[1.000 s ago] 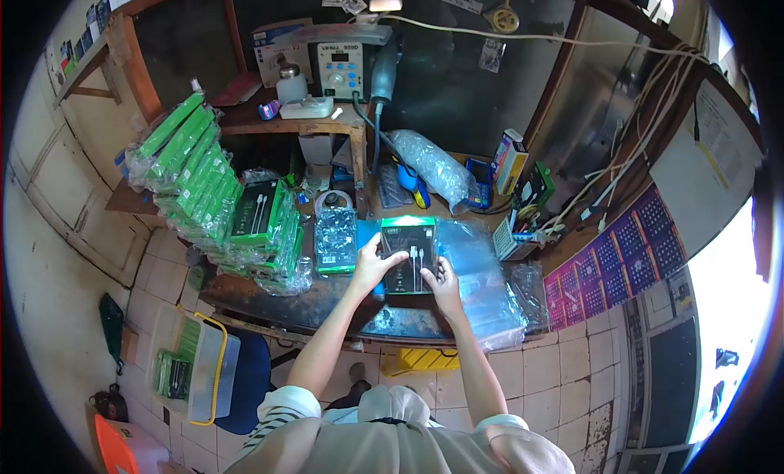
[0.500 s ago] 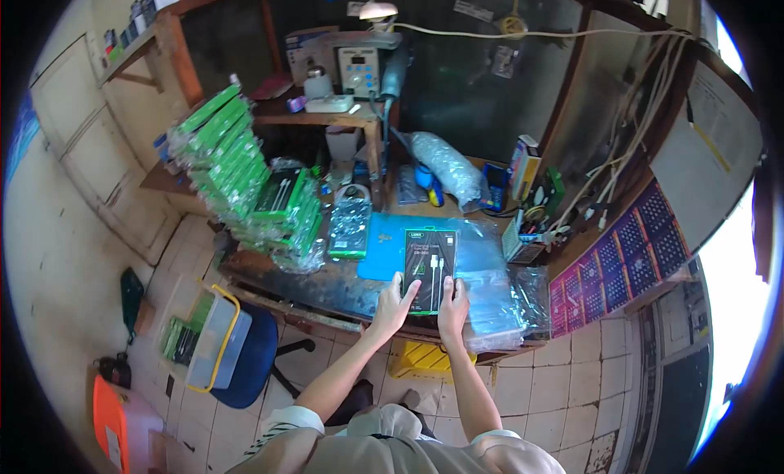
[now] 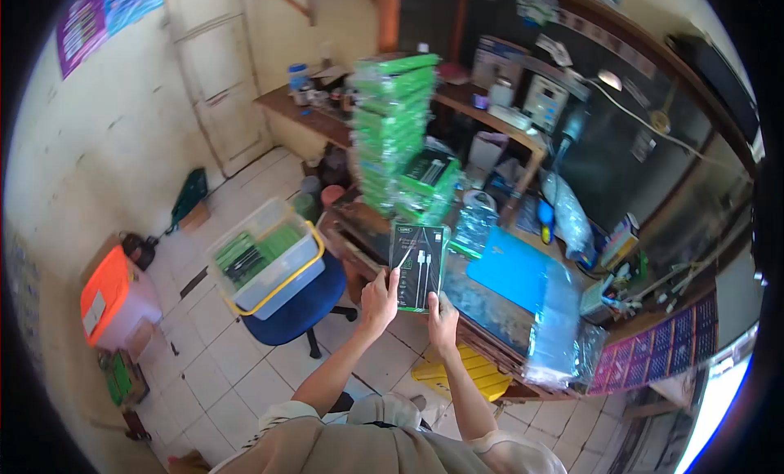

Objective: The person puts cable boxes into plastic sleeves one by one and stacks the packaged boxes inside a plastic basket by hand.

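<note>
Between my two hands I hold a black and green charging cable box [image 3: 418, 266] with a white cable pictured on its front. My left hand [image 3: 379, 301] grips its lower left edge, and my right hand [image 3: 442, 320] grips the lower right corner. The box is upright, front towards me, over the near edge of the workbench. Just beyond it stands a tall stack of plastic-wrapped green boxes [image 3: 390, 131], with a shorter pile [image 3: 427, 176] beside it. To the left, a clear plastic tub [image 3: 282, 284] with a yellow handle holds several similar green boxes.
The tub rests on a blue swivel chair [image 3: 314, 311]. A blue mat [image 3: 508, 266] and clear plastic sleeves [image 3: 555, 327] lie on the bench. Under the bench's front edge is a yellow stool [image 3: 469, 374]. An orange-lidded container [image 3: 114, 298] stands by the left wall.
My view has swung left, bringing the tub and chair nearer the middle. The cable box, still in both hands, has left its place over the blue mat and moved left.
</note>
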### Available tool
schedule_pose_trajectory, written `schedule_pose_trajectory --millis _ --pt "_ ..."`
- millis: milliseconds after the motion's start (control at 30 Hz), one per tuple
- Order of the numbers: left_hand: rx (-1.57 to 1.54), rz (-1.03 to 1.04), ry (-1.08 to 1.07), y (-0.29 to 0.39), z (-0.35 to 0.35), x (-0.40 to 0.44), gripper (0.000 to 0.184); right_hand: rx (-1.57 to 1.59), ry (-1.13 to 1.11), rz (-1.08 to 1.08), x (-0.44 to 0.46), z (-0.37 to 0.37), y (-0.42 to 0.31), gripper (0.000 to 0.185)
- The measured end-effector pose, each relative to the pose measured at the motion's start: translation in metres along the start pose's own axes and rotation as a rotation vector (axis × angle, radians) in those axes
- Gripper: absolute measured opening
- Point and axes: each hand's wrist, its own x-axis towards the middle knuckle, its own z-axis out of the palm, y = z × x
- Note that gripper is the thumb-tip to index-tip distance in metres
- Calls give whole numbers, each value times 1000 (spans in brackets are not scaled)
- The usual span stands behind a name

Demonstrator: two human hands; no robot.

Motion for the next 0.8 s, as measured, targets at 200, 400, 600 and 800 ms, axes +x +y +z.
schedule_pose_trajectory --millis 200,400,600,800 --pt "23 -85 201 -79 -101 22 41 -178 -174 -253 4 115 -31 32" --pt "70 -126 367 -138 -198 28 39 558 -590 -103 35 211 -73 66" --pt "152 -201 506 -178 -234 28 37 355 -852 45 40 275 -110 64" --pt "60 -266 530 -228 -250 33 34 0 -803 -413 64 329 -123 47"
